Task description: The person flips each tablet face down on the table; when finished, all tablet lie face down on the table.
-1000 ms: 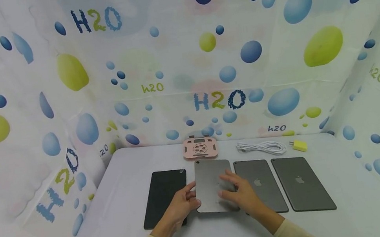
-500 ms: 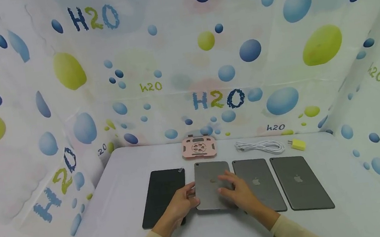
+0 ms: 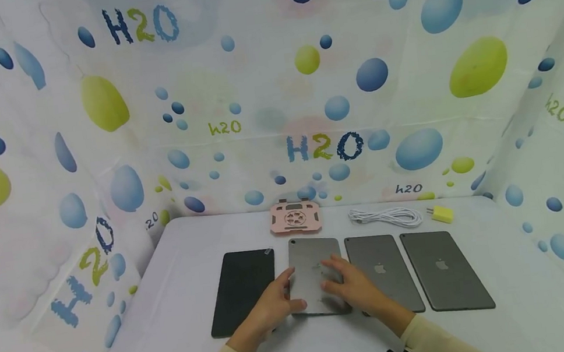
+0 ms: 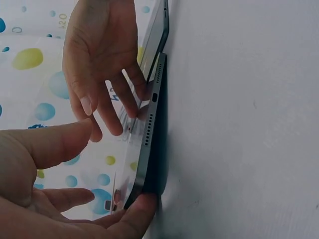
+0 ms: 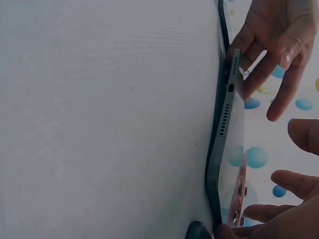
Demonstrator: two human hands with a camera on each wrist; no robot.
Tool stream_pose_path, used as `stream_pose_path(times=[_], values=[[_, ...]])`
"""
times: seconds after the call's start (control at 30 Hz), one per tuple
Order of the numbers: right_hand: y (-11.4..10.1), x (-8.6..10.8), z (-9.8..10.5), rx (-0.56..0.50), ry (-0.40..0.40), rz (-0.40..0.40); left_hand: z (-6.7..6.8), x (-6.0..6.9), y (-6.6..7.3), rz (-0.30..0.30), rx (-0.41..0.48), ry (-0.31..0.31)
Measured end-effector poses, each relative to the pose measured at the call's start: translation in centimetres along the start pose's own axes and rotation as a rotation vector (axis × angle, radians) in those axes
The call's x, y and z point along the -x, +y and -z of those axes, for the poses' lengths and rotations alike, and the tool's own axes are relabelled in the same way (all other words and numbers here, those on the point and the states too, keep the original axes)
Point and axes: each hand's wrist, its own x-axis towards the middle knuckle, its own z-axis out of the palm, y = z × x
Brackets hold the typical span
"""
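1. Okay, so from where I'm standing there's a silver tablet [image 3: 305,273] in the middle of the white bench [image 3: 158,332], back side up, with both hands at it.
2. Left hand [image 3: 273,303] is at its left edge: fingertips touching the rim, thumb sticking out wide over the near corner, not clamped down.
3. Right hand [image 3: 356,290] is on the other side, also spread wide, a finger touching the right rim and the thumb well apart from the tablet's back.
4. Near edge faces the person, with a charging port [image 4: 154,97] and rows of little holes. Can't tell if that edge is touching the bench.
5. Black tablet [image 3: 240,292] lies just left of it, partly behind the left hand. Two gray tablets, one nearer [image 3: 386,272] and one farther out [image 3: 453,278], lie to the right, logos up.
6. Behind those: a pink case [image 3: 295,218], a coiled white cable [image 3: 387,217] and a yellow plug [image 3: 442,214].
7. Bubble-print curtain [image 3: 248,74] hangs at the back.
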Motion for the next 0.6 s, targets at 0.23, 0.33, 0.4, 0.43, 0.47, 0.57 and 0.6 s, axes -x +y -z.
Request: stream_pose_path(times=[0.23,0.33,0.4,0.43,0.47,0.57,0.6], values=[[0.00,-0.05,0.40,0.010,-0.074,0.057,-0.09,-0.20,-0.05,0.030,-0.035,0.062],[0.20,-0.25,0.50,0.081,-0.113,0.077,-0.06,-0.33,-0.08,0.030,-0.025,0.059],[0.31,-0.34,0.49,0.164,-0.140,0.109,-0.10,-0.25,-0.12,0.031,-0.022,0.061],[0.30,-0.30,0.39,0.217,-0.153,0.113,-0.09,-0.13,-0.16,0.034,-0.025,0.064],[0.23,-0.22,0.29,0.265,-0.164,0.121,-0.07,0.03,-0.16,0.037,-0.026,0.069],[-0.10,0.13,-0.10,0.412,-0.170,0.149,0.18,0.50,-0.25,0.030,-0.026,0.079],[-0.22,0.25,-0.25,0.456,-0.165,0.152,0.37,0.65,-0.29,0.024,-0.022,0.080]])
